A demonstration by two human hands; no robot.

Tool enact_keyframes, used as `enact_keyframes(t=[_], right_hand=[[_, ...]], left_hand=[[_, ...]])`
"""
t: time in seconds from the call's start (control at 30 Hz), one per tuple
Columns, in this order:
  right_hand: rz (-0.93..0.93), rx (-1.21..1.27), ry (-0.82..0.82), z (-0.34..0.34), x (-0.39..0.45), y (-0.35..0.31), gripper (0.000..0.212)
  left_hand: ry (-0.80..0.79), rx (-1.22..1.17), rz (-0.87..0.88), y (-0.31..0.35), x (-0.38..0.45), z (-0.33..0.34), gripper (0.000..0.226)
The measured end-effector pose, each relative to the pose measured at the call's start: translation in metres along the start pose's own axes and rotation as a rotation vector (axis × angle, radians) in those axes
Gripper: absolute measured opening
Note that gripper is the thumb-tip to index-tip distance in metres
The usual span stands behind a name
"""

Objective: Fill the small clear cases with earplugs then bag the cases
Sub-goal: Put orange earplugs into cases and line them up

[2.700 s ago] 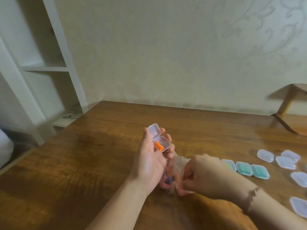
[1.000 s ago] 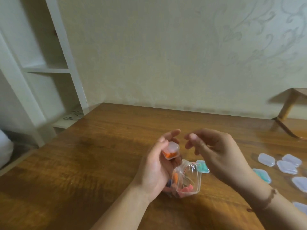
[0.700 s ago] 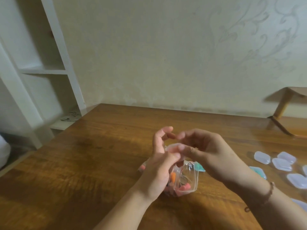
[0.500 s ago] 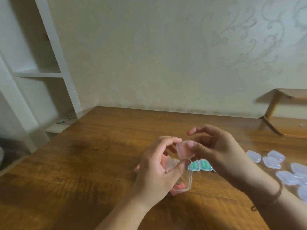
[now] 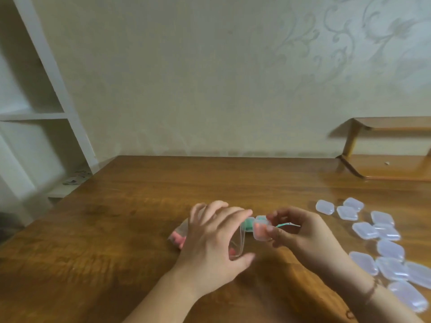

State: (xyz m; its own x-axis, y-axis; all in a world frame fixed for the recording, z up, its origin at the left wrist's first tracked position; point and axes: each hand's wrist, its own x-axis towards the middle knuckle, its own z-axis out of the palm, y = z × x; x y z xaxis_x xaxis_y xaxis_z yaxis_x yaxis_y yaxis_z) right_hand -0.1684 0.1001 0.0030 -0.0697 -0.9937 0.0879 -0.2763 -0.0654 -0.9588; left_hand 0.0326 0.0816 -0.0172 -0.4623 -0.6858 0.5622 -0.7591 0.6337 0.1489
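My right hand (image 5: 300, 231) pinches a small clear case (image 5: 261, 229) with orange earplugs inside, its lid closed, just above the table. My left hand (image 5: 212, 243) spreads over a clear bag of pink and orange earplugs (image 5: 178, 236), fingers around the bag's open mouth (image 5: 241, 241). Cases holding green earplugs (image 5: 248, 223) lie on the wooden table (image 5: 128, 217) behind the held case, mostly hidden by my hands. Several empty clear cases (image 5: 382, 243) lie scattered at the right.
A white shelf unit (image 5: 35, 113) stands left of the table. A low wooden stand (image 5: 384, 148) sits at the table's far right corner against the wall.
The case's lid was shut and the case passed from my left hand to my right. My left hand dropped onto the bag; my right carried the case rightward and down. The view shifted right.
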Motion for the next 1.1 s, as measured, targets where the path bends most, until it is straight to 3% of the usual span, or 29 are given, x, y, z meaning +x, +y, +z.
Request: enact_keyframes(t=[0.1, 0.23, 0.47, 0.67, 1.1], right_hand=[[0.024, -0.179, 0.071, 0.006, 0.004, 0.008, 0.019], [-0.039, -0.359, 0.078, 0.019, 0.004, 0.015, 0.025], [-0.163, -0.616, 0.093, 0.034, 0.004, 0.023, 0.008], [-0.161, -0.659, 0.064, 0.035, 0.009, 0.026, 0.011], [-0.182, -0.601, 0.018, 0.020, 0.001, 0.018, 0.010]], left_hand=[[-0.178, 0.052, -0.018, -0.004, -0.002, 0.003, 0.060], [-0.210, 0.038, -0.028, -0.009, -0.004, 0.002, 0.043], [-0.261, -0.033, 0.033, -0.023, -0.008, -0.007, 0.035], [-0.245, 0.026, 0.038, -0.011, -0.006, -0.007, 0.039], [-0.111, 0.274, 0.122, 0.008, 0.005, 0.010, 0.021]])
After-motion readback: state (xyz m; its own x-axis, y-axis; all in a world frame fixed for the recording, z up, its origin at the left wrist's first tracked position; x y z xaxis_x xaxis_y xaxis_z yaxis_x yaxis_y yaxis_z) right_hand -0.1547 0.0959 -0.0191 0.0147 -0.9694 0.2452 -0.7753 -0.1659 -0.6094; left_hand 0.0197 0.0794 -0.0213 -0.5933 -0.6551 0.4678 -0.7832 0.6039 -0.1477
